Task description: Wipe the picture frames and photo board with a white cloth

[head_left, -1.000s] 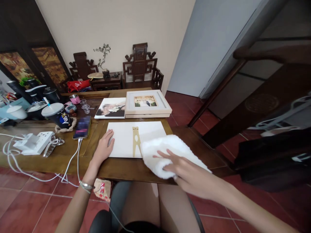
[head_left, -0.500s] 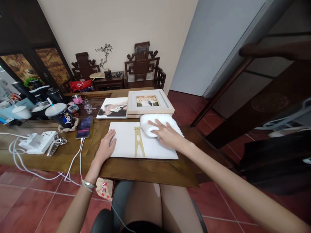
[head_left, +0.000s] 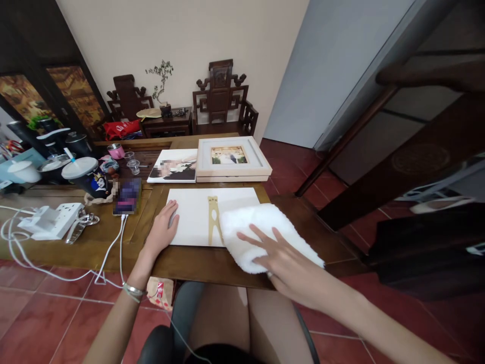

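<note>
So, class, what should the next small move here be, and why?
Most likely, slide the white cloth away from the body, over the right side of the white board. The right hand is spread on the cloth, which covers the board's near right part, while the left hand rests at the board's left edge and seems to steady it.

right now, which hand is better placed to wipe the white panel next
Probably the right hand: it lies spread on the white towel, which overlaps the white panel's right side. The left hand rests at the panel's left edge, without a towel.
</note>
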A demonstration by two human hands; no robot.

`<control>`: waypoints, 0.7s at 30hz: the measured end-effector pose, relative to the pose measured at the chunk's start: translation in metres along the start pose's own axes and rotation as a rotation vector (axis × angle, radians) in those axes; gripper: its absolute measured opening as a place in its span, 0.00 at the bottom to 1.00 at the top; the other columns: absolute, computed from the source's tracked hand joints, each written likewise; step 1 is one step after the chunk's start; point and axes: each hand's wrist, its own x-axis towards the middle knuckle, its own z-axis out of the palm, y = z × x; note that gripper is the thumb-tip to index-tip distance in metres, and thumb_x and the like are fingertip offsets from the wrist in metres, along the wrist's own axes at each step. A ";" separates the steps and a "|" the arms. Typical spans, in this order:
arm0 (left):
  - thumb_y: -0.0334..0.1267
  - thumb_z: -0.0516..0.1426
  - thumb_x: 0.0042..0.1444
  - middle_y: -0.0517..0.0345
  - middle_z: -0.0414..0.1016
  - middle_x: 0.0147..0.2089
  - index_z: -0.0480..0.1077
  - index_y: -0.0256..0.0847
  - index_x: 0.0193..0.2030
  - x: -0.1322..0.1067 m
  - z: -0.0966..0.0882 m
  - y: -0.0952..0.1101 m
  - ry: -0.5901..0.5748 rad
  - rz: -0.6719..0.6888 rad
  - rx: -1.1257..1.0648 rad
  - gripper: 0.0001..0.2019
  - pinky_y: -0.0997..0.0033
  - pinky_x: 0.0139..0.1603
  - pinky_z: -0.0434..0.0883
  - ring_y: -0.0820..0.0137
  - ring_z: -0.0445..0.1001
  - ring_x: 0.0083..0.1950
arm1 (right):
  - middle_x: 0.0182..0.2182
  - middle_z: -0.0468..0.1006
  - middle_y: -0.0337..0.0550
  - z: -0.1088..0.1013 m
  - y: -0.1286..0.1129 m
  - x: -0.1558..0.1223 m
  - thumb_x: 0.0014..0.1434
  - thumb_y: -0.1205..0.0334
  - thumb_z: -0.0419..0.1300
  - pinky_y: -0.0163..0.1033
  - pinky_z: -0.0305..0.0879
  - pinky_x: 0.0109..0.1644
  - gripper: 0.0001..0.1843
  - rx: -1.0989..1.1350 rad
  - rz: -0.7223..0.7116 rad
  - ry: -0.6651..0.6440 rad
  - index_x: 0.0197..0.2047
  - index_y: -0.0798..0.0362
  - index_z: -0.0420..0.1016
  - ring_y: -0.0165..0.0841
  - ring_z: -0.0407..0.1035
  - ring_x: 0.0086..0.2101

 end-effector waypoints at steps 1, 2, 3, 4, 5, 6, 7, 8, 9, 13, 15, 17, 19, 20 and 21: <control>0.40 0.49 0.62 0.39 0.66 0.65 0.69 0.30 0.58 0.000 0.000 0.000 0.000 -0.001 -0.001 0.22 0.53 0.70 0.57 0.59 0.62 0.68 | 0.67 0.57 0.48 -0.003 0.005 0.005 0.43 0.82 0.48 0.72 0.50 0.63 0.30 0.028 0.014 -0.016 0.44 0.53 0.80 0.54 0.43 0.67; 0.40 0.49 0.62 0.39 0.66 0.65 0.69 0.30 0.58 0.000 0.000 0.000 0.000 -0.003 -0.003 0.22 0.53 0.70 0.57 0.59 0.62 0.68 | 0.67 0.58 0.48 -0.006 0.011 0.013 0.43 0.82 0.48 0.72 0.50 0.62 0.31 0.049 0.030 -0.030 0.45 0.53 0.80 0.54 0.43 0.67; 0.40 0.49 0.62 0.39 0.66 0.65 0.69 0.30 0.58 0.000 0.000 0.000 0.002 -0.005 -0.007 0.22 0.53 0.70 0.57 0.59 0.62 0.68 | 0.67 0.58 0.49 -0.009 0.019 0.023 0.44 0.82 0.48 0.73 0.51 0.62 0.31 0.061 0.046 -0.044 0.45 0.53 0.79 0.54 0.43 0.67; 0.40 0.50 0.62 0.39 0.66 0.65 0.69 0.31 0.58 0.000 0.000 -0.001 0.004 -0.006 -0.011 0.22 0.53 0.70 0.57 0.59 0.62 0.68 | 0.67 0.58 0.50 -0.012 0.028 0.035 0.45 0.82 0.47 0.73 0.51 0.61 0.30 0.061 0.065 -0.059 0.47 0.54 0.78 0.54 0.43 0.67; 0.40 0.50 0.62 0.40 0.66 0.65 0.69 0.31 0.58 0.000 0.000 -0.001 0.005 -0.008 -0.015 0.22 0.53 0.70 0.57 0.59 0.62 0.68 | 0.66 0.59 0.53 -0.016 0.037 0.047 0.46 0.82 0.47 0.72 0.52 0.61 0.30 0.054 0.083 -0.077 0.48 0.55 0.77 0.54 0.44 0.67; 0.40 0.50 0.62 0.40 0.66 0.65 0.69 0.32 0.58 0.000 0.000 -0.001 0.006 -0.009 -0.021 0.22 0.54 0.70 0.57 0.59 0.62 0.68 | 0.65 0.61 0.56 -0.019 0.046 0.060 0.48 0.82 0.47 0.71 0.53 0.61 0.30 0.044 0.100 -0.097 0.50 0.57 0.76 0.54 0.45 0.66; 0.40 0.50 0.62 0.40 0.67 0.65 0.70 0.32 0.58 0.000 0.000 -0.002 0.007 -0.011 -0.026 0.21 0.54 0.70 0.57 0.59 0.62 0.68 | 0.63 0.63 0.60 -0.021 0.054 0.072 0.50 0.81 0.47 0.70 0.55 0.61 0.30 0.035 0.117 -0.114 0.53 0.58 0.74 0.54 0.48 0.66; 0.41 0.50 0.62 0.40 0.67 0.64 0.70 0.32 0.58 0.000 0.000 -0.002 0.007 -0.011 -0.032 0.21 0.54 0.70 0.57 0.59 0.62 0.68 | 0.61 0.66 0.62 -0.023 0.062 0.083 0.51 0.81 0.48 0.67 0.56 0.61 0.29 0.027 0.133 -0.126 0.55 0.59 0.73 0.54 0.50 0.65; 0.41 0.50 0.62 0.41 0.67 0.64 0.70 0.32 0.57 0.000 0.000 -0.002 0.006 -0.011 -0.037 0.21 0.54 0.70 0.58 0.59 0.62 0.68 | 0.58 0.69 0.62 -0.024 0.070 0.093 0.52 0.80 0.48 0.65 0.57 0.61 0.30 0.023 0.145 -0.131 0.56 0.60 0.72 0.53 0.52 0.64; 0.41 0.51 0.61 0.43 0.68 0.64 0.70 0.35 0.57 0.000 0.000 -0.003 0.007 -0.010 -0.045 0.21 0.54 0.70 0.58 0.59 0.63 0.68 | 0.53 0.74 0.60 -0.023 0.089 0.116 0.54 0.79 0.48 0.57 0.60 0.60 0.29 0.007 0.158 -0.117 0.58 0.58 0.71 0.49 0.51 0.65; 0.41 0.51 0.61 0.42 0.67 0.64 0.70 0.34 0.57 0.000 0.000 -0.003 0.009 -0.009 -0.045 0.21 0.54 0.70 0.58 0.59 0.63 0.68 | 0.53 0.74 0.62 -0.020 0.091 0.117 0.54 0.79 0.48 0.60 0.59 0.61 0.30 -0.002 0.156 -0.108 0.58 0.59 0.70 0.50 0.50 0.65; 0.41 0.50 0.62 0.42 0.67 0.64 0.70 0.34 0.57 0.000 0.000 -0.003 0.009 -0.005 -0.043 0.21 0.54 0.70 0.58 0.59 0.63 0.68 | 0.55 0.72 0.63 -0.018 0.086 0.112 0.52 0.80 0.47 0.64 0.56 0.61 0.30 -0.010 0.152 -0.095 0.58 0.60 0.70 0.51 0.50 0.65; 0.41 0.50 0.62 0.43 0.67 0.64 0.70 0.35 0.57 0.000 0.000 -0.003 0.008 -0.004 -0.042 0.21 0.53 0.70 0.58 0.59 0.63 0.68 | 0.59 0.68 0.62 -0.017 0.075 0.101 0.51 0.80 0.47 0.67 0.55 0.61 0.30 -0.021 0.136 -0.081 0.56 0.58 0.72 0.52 0.49 0.65; 0.41 0.50 0.62 0.44 0.67 0.64 0.70 0.36 0.57 0.000 0.000 -0.003 0.007 -0.005 -0.042 0.20 0.53 0.70 0.58 0.59 0.62 0.68 | 0.61 0.66 0.61 -0.016 0.067 0.093 0.50 0.80 0.47 0.69 0.54 0.61 0.31 -0.024 0.122 -0.077 0.55 0.57 0.73 0.52 0.49 0.66; 0.41 0.50 0.62 0.43 0.67 0.64 0.70 0.35 0.57 0.000 0.000 -0.003 0.005 -0.006 -0.043 0.21 0.53 0.70 0.58 0.59 0.62 0.68 | 0.63 0.64 0.59 -0.015 0.058 0.083 0.49 0.81 0.47 0.70 0.54 0.61 0.30 -0.025 0.105 -0.078 0.53 0.57 0.74 0.52 0.47 0.66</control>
